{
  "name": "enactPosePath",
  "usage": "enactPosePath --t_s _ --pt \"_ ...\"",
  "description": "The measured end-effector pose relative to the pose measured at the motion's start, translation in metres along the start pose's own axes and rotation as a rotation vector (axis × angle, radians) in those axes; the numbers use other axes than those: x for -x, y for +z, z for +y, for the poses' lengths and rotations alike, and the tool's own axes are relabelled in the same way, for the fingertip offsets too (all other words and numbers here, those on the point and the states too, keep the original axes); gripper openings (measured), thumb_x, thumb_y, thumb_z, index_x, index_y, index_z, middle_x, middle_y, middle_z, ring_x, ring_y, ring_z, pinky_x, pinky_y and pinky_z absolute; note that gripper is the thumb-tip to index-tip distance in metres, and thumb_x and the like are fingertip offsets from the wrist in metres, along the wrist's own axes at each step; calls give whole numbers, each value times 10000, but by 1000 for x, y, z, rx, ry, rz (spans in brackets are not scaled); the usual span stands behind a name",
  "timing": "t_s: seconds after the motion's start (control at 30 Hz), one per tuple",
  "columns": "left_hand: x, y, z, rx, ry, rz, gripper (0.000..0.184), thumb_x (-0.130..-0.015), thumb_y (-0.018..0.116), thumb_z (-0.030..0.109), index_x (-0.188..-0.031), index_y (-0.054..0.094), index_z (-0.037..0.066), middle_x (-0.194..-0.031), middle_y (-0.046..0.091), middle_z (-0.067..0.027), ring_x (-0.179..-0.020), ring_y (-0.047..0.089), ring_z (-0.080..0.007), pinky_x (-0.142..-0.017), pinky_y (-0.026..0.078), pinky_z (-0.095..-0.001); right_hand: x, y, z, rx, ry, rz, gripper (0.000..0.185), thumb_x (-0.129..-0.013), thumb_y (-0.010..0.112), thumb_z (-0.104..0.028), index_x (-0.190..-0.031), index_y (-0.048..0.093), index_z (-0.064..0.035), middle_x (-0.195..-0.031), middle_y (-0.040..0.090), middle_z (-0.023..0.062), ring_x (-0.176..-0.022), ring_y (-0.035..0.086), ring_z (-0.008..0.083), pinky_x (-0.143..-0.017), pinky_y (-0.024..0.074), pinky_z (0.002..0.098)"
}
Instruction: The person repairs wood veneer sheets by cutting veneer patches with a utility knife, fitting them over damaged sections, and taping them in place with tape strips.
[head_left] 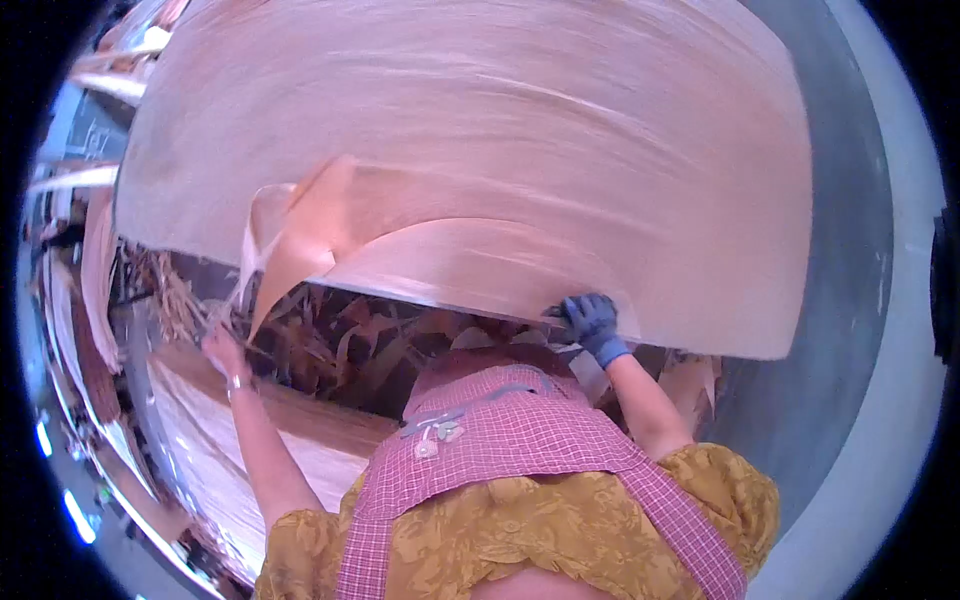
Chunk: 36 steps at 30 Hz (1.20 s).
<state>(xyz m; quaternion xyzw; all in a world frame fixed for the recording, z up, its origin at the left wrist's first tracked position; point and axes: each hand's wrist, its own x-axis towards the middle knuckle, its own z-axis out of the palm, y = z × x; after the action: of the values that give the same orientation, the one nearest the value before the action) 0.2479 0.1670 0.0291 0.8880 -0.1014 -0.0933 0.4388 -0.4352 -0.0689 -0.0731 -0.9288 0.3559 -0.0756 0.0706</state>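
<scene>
We are looking at a big wood sheet [520, 110] that is lying in front of us. A thin strip [325, 215] is curling up near its left side, close to the near edge. The strip is running mostly side to side, from the fold on the left toward our right hand [592, 318]. The fold is sitting just ahead and to the right of our left hand [222, 348], so that hand is being the nearer one. Its fingers are bunching up and, it seems, gripping the strip's pale tail. Our right hand is wearing a blue glove [604, 344] and is resting on the sheet's near edge, well apart from the fold. We are not managing to tell if it is pinching the edge or just pressing.

Scraps [375, 345] are lying in the dark between the sheet and our apron [500, 430], and the sheet is hiding some of them. The left fingertips are looking blurry. The sheet's far edge is going out of view at the top.
</scene>
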Motion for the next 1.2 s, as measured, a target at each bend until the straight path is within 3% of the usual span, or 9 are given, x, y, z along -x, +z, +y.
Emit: enactPosePath --t_s 0.17,0.33,0.53,0.6,0.7,0.8,1.0,1.13,1.2 --pt "111 -236 -146 -396 -639 249 231 -943 537 179 -925 623 -34 -945 624 -103 -756 575 -184 -634 507 -358 5 7 11 34 11 -5 350 -765 672 -302 -1072 629 -141 -984 630 93 -890 607 329 -783 483 496" --pt "185 -292 -180 -332 -942 258 198 -944 545 200 -1003 595 18 -915 620 -103 -735 597 -199 -609 530 -339 3 -3 7 99 43 -5 362 -757 712 -348 -1023 631 -117 -985 635 118 -912 603 357 -805 477 508" --pt "89 -214 -232 148 -661 -8 209 -946 554 226 -1095 562 80 -880 616 -104 -709 623 -216 -579 557 -315 -6 -13 2 106 36 -6 343 -760 711 -299 -1018 616 -94 -1003 636 141 -940 596 372 -824 473 518" --pt "41 -170 -193 -86 -675 8 202 -909 589 233 -988 678 70 -736 651 -101 -628 635 -228 -571 542 -351 -12 -17 -2 89 67 12 297 -774 697 -266 -1009 617 -104 -1007 637 132 -959 595 360 -830 473 504" --pt "-26 -132 -168 -510 -170 56 205 -845 633 246 -816 756 84 -653 671 -117 -662 664 -219 -621 532 -386 -28 -32 -16 -12 126 -106 225 -818 656 -223 -1012 620 -114 -1054 633 125 -999 588 343 -843 473 477" --pt "-89 -125 -108 -522 -218 93 195 -795 649 250 -752 768 101 -725 700 -125 -681 672 -199 -667 517 -385 -46 -41 -21 -36 327 -354 235 -852 617 -218 -1062 608 -113 -1087 619 148 -1011 584 356 -841 476 472" --pt "-207 -155 -112 -559 -132 -43 204 -786 655 263 -772 759 87 -755 702 -148 -714 688 -267 -667 506 -389 -40 -75 -53 123 491 -561 285 -873 567 -204 -1145 551 -119 -1070 621 166 -1012 593 380 -879 474 494" --pt "-291 -175 -133 -574 -37 -12 270 -787 672 296 -754 718 32 -719 678 -178 -686 676 -279 -645 492 -402 -93 -98 -110 106 844 -588 313 -959 498 -264 -1179 548 -48 -1129 611 223 -1061 592 407 -917 466 504" --pt "-320 -188 -124 -675 -59 -14 298 -777 678 314 -749 709 19 -706 669 -190 -682 675 -298 -635 481 -425 -106 -55 -106 184 829 -317 372 -979 469 -274 -1231 537 -9 -1200 595 243 -1100 584 411 -938 464 497"
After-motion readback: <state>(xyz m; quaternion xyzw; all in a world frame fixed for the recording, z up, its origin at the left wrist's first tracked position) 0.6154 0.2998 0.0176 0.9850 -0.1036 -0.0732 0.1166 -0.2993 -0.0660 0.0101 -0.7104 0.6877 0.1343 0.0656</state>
